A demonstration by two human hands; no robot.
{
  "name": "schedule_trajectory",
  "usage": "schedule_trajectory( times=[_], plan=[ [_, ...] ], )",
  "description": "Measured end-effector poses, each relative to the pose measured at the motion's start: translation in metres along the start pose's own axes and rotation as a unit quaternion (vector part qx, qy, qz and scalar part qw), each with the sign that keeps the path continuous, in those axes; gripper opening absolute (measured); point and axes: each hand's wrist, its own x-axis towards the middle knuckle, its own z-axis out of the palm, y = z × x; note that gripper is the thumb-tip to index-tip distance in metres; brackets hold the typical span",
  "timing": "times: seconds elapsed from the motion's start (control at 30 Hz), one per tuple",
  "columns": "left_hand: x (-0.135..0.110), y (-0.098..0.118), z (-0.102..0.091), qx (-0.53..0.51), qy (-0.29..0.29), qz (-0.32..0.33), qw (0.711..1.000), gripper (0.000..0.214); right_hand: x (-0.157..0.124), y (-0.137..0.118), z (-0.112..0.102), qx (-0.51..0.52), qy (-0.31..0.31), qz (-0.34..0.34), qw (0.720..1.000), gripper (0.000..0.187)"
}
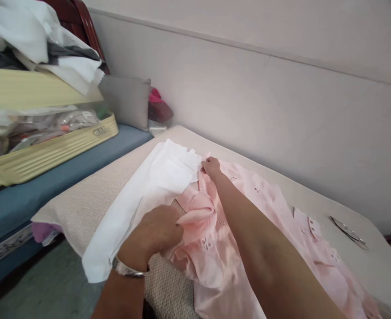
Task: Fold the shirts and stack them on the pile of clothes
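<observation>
A pink garment (245, 184) with small cut-out flower patterns lies spread and rumpled on the table. My left hand (160, 228), with a silver bracelet at the wrist, is closed on the garment's near left edge, and the cloth bunches beside the fingers. Farther off, my right hand (211, 165) pinches the garment's far corner, next to the white cloth. That folded white cloth (162, 170) lies flat to the left, partly beneath my left hand and wrist. Part of the pink fabric hangs down over the near side of the table.
Eyeglasses (348, 232) rest on the table (375, 266) at the right. On the left, an open yellow suitcase (59, 155) full of bagged items stands on a blue mattress (129, 137) beside a grey cushion (125, 99). The wall (248, 102) borders the table's far side.
</observation>
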Motion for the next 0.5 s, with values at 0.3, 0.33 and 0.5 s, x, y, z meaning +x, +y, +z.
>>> schedule_trajectory(
  times=[0.3,0.33,0.5],
  plan=[
    [-0.013,-0.054,-0.030,-0.056,-0.010,-0.149,0.987,0.011,-0.090,-0.002,-0.029,0.112,-0.051,-0.073,0.990,0.018],
    [-0.012,-0.059,-0.032,-0.046,-0.006,-0.174,0.984,0.010,-0.111,0.004,-0.035,0.109,-0.027,-0.085,0.990,0.018],
    [-0.009,-0.080,-0.038,-0.014,0.027,-0.267,0.963,0.012,-0.264,0.058,-0.041,-0.033,0.076,-0.183,0.980,0.028]
  ],
)
